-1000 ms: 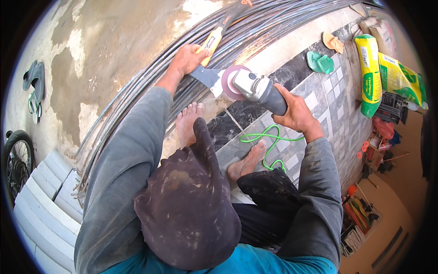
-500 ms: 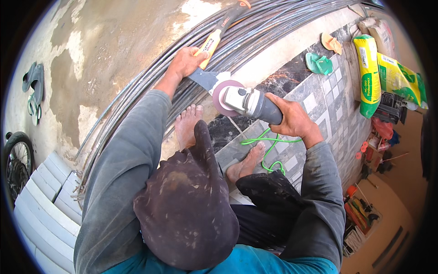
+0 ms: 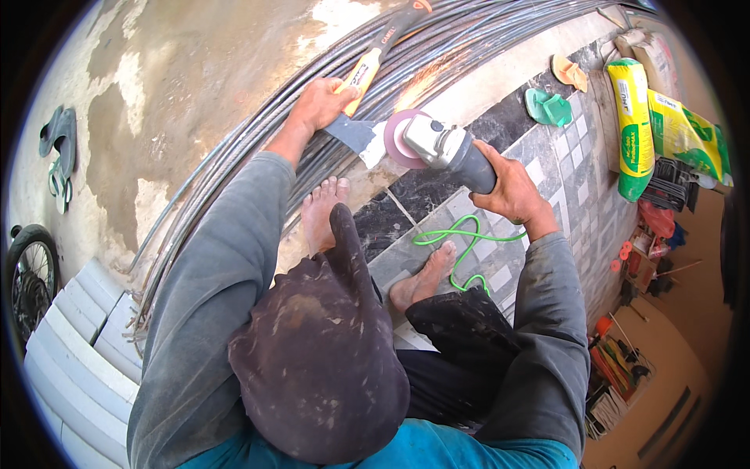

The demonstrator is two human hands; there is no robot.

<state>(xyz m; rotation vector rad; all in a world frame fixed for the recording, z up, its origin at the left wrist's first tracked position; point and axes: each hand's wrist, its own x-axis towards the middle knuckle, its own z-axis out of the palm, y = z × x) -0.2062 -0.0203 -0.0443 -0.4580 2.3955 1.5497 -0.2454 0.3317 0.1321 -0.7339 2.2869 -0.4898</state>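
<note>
My left hand (image 3: 319, 105) is closed around the lower handle of a wide-bladed scraper (image 3: 351, 134), whose yellow and black handle points away to the upper right. Its grey blade has a bright bare edge facing the grinder. In my right hand (image 3: 512, 187) is the dark rear body of an angle grinder (image 3: 444, 148) with a silver head. The pinkish disc (image 3: 397, 141) lies against or just beside the blade's far corner; exact contact is hard to see. Orange sparks (image 3: 422, 84) spray away beyond the disc over the steel bars.
A long bundle of steel bars (image 3: 234, 148) curves past my left foot. A green cord (image 3: 469, 234) loops beside my right foot on grey tiles (image 3: 539, 211). Green and orange scraps, yellow-green bags (image 3: 631, 129) and tools stand right. Sandals (image 3: 61, 141) and a wheel (image 3: 31, 270) are left.
The grinder has shifted right and slightly upward with my right hand, uncovering the blade's bright edge. Sparks that flew right over the dark tile now spray up over the bars. My left hand barely moved.
</note>
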